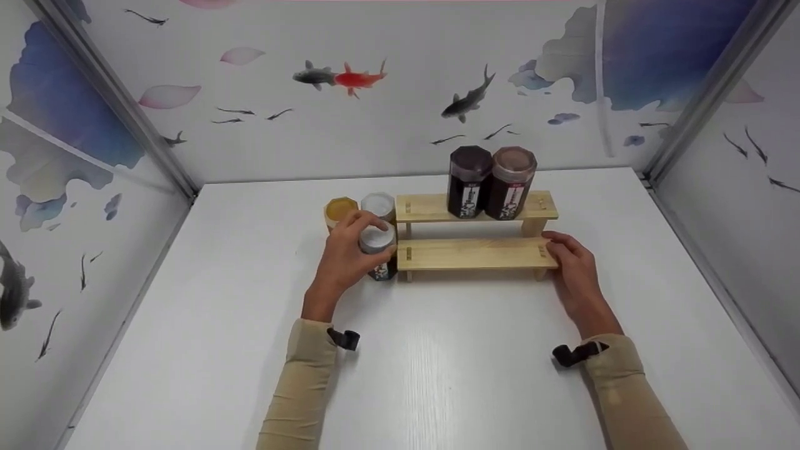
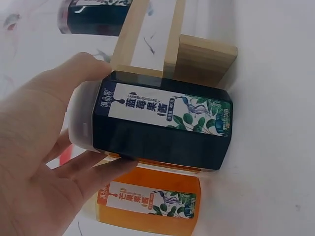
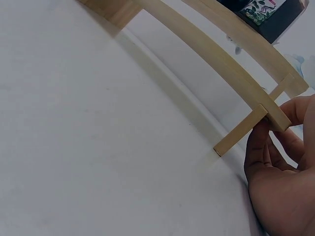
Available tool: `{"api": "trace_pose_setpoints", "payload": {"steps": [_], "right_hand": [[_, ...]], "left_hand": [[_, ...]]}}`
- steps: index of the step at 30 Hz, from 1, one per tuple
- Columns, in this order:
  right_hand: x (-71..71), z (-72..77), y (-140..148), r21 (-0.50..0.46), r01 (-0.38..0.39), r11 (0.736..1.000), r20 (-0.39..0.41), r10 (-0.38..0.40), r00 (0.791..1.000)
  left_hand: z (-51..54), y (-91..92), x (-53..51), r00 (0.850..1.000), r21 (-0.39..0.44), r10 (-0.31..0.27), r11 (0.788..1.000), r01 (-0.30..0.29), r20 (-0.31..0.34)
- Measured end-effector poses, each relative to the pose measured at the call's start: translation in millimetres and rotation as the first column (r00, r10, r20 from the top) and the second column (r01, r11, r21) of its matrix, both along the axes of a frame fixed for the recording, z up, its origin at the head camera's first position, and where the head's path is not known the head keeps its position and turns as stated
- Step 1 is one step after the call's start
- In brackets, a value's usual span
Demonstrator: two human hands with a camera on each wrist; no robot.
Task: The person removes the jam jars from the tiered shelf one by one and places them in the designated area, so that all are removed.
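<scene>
In the head view my left hand grips a dark jam jar round its whitish lid. This jar stands at the left end of a two-step wooden rack, its label facing the left wrist camera. Behind it are an orange jam jar and a jar with a pale lid; a jar with a yellow lid is by the fingers. My right hand pinches the right end of the rack's lower step, thumb and fingers on either side of the board.
Two dark jars, one with a purplish lid and one with a brownish lid, stand side by side on the upper step. The rack rests on a white table. Printed panels with fish enclose the back and sides.
</scene>
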State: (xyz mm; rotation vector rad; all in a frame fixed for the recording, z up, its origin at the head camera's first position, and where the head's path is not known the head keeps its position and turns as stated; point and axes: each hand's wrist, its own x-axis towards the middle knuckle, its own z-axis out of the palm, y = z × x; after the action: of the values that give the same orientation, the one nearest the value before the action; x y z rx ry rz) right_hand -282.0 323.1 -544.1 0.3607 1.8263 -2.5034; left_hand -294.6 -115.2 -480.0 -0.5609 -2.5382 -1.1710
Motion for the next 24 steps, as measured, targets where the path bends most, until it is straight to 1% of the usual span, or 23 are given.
{"api": "trace_pose_setpoints", "payload": {"steps": [2,4,6,9,11,13,15,17,20,24], "right_hand": [[0.3,0.1,0.5,0.002,0.005,1.0,0.003,-0.005,1.0],[0.4,0.3,0.3,0.001,0.01,1.0,0.003,-0.01,1.0],[0.4,0.2,-0.3,0.004,0.013,1.0,0.005,-0.013,1.0],[0.0,0.2,-1.2,0.005,0.013,1.0,0.001,-0.013,1.0],[1.1,-0.2,-0.7,0.013,0.013,1.0,0.004,-0.013,1.0],[2.0,-0.3,-0.3,0.016,0.012,1.0,0.008,-0.012,1.0],[2.7,-0.3,-0.4,0.017,0.009,1.0,0.012,-0.009,1.0],[3.1,-0.2,-0.3,0.017,0.005,1.0,0.018,-0.005,1.0],[2.9,0.2,-0.4,0.02,-0.003,1.0,0.017,0.003,1.0],[2.7,1.0,-0.3,0.019,0.002,1.0,0.011,-0.003,1.0]], "left_hand": [[2.9,0.7,0.9,1.0,-0.012,-0.007,1.0,0.008,0.007],[7.1,3.0,2.6,1.0,-0.026,-0.006,1.0,0.006,-0.001],[12.3,7.6,4.9,1.0,-0.044,0.005,0.999,-0.007,-0.031],[20.2,19.4,8.1,0.994,-0.054,0.011,0.998,-0.016,-0.105],[23.4,30.8,10.5,0.99,-0.051,-0.015,0.999,0.008,-0.143],[24.7,43.3,12.2,0.985,-0.043,-0.049,0.998,0.043,-0.165],[24.4,56.4,13.3,0.982,-0.036,-0.079,0.997,0.074,-0.169],[23.1,69.6,13.3,0.981,-0.021,-0.096,0.995,0.093,-0.167],[22.1,88.6,8.3,0.98,0.023,-0.094,0.995,0.099,-0.176],[25.2,112.2,-7.2,0.976,0.087,-0.079,0.991,0.098,-0.201]]}}
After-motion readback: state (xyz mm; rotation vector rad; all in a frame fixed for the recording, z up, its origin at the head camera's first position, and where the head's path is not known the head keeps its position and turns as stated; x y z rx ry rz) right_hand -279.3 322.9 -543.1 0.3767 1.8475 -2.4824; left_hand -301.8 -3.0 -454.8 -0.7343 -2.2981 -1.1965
